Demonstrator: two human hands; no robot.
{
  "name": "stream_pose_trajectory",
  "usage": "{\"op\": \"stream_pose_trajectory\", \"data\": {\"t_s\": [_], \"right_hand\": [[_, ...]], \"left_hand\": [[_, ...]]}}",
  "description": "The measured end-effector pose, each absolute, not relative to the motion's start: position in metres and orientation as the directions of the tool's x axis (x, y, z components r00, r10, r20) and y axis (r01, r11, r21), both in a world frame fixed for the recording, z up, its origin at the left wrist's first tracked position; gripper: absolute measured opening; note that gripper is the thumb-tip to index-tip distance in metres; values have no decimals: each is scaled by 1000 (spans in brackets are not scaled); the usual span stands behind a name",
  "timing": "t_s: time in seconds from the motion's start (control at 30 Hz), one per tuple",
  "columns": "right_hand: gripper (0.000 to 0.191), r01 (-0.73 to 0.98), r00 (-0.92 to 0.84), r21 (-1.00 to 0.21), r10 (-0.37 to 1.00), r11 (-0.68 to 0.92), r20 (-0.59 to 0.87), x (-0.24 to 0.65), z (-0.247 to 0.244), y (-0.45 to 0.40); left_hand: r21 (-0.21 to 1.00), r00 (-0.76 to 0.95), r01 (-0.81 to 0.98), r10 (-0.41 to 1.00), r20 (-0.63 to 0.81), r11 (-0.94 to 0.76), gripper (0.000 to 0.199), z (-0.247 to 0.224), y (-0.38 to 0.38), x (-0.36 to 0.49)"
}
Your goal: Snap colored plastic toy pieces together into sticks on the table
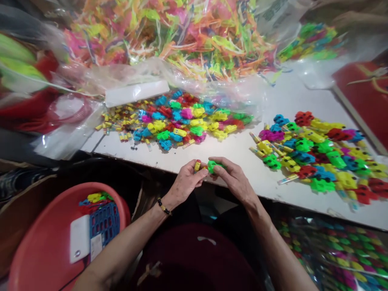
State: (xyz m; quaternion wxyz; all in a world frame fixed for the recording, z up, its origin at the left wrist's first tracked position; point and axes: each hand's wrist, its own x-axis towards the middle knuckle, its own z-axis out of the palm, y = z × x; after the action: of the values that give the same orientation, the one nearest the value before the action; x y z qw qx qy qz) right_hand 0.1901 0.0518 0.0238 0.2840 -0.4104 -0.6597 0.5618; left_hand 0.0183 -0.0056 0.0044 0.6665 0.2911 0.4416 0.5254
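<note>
Near the table's front edge, my right hand pinches a small green toy car. Beside it my left hand is closed on a small yellow and red piece, its fingertips close to the green car. Another bit of red and yellow shows between the hands, too small to make out. Beyond my hands lies a pile of colorful toy cars, with small yellow pieces at its left end. To the right is a second pile of cars, some joined to clear tubes with yellow ends.
A clear plastic bag of bright, stringy pieces spans the back of the white table. A red basin stands at lower left, holding a white device and blue basket. Packed colorful items lie at lower right; a red box sits at right.
</note>
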Motion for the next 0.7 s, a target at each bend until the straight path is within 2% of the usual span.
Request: {"op": "stream_pose_trajectory", "data": {"t_s": [0.17, 0.33, 0.5, 0.63, 0.7], "right_hand": [[38, 216, -483, -976, 870, 5, -102, 198, 15, 53], [32, 246, -553, -956, 833, 161, -1, 210, 11, 56], [28, 194, -627, -957, 777, 216, 48, 217, 10, 60], [28, 180, -675, -961, 737, 210, 35, 220, 11, 61], [28, 187, -660, -956, 750, 224, 47, 220, 12, 58]], "left_hand": [[858, 72, -413, 950, -303, 305, 38, 3, -1, 24], [867, 88, -355, 936, -342, 350, 36, 2, 2, 27], [914, 129, -147, 924, -361, 378, 31, 5, 2, 22], [968, 122, 80, 961, -247, 239, 26, 12, 1, 19], [971, 139, 128, 965, -221, 203, 25, 15, 0, 18]]}}
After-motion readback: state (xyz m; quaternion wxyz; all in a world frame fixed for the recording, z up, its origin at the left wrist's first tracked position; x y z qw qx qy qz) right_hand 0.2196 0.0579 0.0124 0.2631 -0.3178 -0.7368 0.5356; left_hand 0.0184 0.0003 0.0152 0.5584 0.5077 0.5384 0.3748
